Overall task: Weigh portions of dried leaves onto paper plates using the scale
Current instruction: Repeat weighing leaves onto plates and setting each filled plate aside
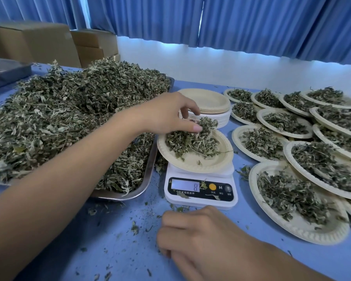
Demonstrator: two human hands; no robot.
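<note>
Pinching leaf clump (206,124) in left hand (166,116) over plate (193,164) on scale (201,197); drop small bits, watch display (184,185) settle; right hand (201,240) loosely curled, idle, on tabletop (120,240)

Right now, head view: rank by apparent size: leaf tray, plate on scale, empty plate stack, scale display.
1. leaf tray
2. plate on scale
3. empty plate stack, looks smaller but sits farther, so unsure
4. scale display
</note>
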